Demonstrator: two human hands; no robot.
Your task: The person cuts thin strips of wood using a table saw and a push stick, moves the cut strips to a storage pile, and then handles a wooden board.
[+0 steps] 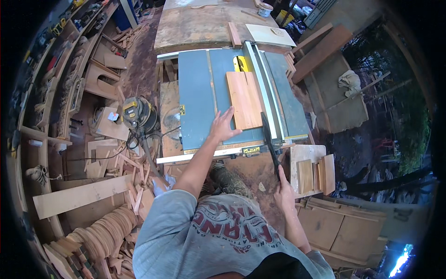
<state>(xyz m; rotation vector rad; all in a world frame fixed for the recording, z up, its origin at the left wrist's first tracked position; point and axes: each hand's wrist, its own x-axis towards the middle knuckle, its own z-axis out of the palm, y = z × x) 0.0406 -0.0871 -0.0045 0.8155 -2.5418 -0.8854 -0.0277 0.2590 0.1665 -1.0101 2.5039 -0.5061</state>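
Head view, from the left: wooden shelving (59, 141) curves along the rim, cluttered with tools and offcuts. Below it, a long pale plank (83, 196) lies across scrap wood, and nearer the person is a row of curved wooden pieces (104, 232) packed face to face. A black and yellow shop vacuum (139, 114) stands beside the table saw (194, 97), whose top is grey. Beyond the saw is a big wooden workbench (195, 28).

The left hand (224, 125) is open, fingers spread, its fingertips at the left edge of a wooden board (246, 102) and its thumb by the near left corner; it is not closed around anything. The board lies flat on the saw top, left of the long metal fence (265, 88), with a narrow dark slit running in from its far edge. Just past that edge is a yellow piece (240, 63).

The right hand (284, 195) is closed around the lower end of a black push stick (269, 139). The stick's other end is at the board's near right corner; whether they touch, I cannot tell. Farther right, a low stand (302, 151) carries short wooden blocks (305, 176).
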